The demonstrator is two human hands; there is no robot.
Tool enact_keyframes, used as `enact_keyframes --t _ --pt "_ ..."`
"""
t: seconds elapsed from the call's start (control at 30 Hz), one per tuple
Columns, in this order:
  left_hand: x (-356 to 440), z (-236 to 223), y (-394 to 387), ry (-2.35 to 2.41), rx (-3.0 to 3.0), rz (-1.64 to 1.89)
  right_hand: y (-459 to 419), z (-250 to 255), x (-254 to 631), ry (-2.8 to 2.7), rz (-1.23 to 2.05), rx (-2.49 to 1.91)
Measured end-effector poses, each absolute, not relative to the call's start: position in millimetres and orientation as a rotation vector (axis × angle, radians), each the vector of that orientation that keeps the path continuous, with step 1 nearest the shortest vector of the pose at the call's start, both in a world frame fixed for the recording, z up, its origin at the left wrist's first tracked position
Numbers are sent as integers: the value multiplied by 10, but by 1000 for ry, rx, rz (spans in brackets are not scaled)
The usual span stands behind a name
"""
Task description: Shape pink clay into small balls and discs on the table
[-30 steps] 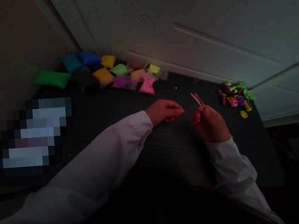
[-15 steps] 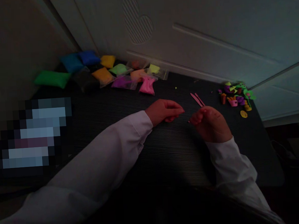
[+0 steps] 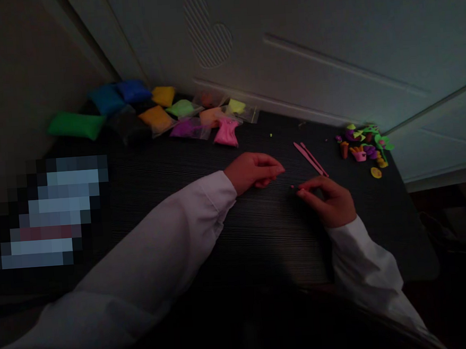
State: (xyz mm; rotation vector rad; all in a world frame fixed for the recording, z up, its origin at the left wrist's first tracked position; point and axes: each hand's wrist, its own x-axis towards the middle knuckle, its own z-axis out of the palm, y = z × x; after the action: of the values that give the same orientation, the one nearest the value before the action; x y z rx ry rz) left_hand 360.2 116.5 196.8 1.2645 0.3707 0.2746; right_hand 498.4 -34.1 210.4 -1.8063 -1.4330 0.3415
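My left hand [image 3: 252, 172] is closed over the dark table [image 3: 257, 236], thumb and fingertips pressed together. Whatever lies between those fingertips, if anything, is too small to see. To its right, my right hand [image 3: 332, 200] is closed in a pinch low over the tabletop. At its fingertips shows a tiny dark and pinkish bit [image 3: 292, 187], too small and dim to name. Just beyond the right hand lie two slim pink modelling tools [image 3: 310, 159], side by side.
Several bags of coloured clay, among them a pink one [image 3: 227, 132] and a green one [image 3: 77, 126], line the back left. Small clay figures [image 3: 364, 146] cluster at the back right, near a yellow disc [image 3: 376, 173]. A pale panel [image 3: 309, 73] rises behind. A blurred-out patch [image 3: 52, 213] covers the left.
My right hand has turned from a curled, raised pose to a pinch lower on the table, uncovering more of the pink tools. My left hand keeps its pose. The view has shifted slightly.
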Motion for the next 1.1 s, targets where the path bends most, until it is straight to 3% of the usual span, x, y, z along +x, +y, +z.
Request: enact_keyframes --t 0.27,1.1 --pt "3604 1994 1152 394 1248 264 -472 1898 5090 -1842 -40 -2056" --pt "3610 1988 1160 374 1241 279 -681 1922 5005 -2043 -167 -2052"
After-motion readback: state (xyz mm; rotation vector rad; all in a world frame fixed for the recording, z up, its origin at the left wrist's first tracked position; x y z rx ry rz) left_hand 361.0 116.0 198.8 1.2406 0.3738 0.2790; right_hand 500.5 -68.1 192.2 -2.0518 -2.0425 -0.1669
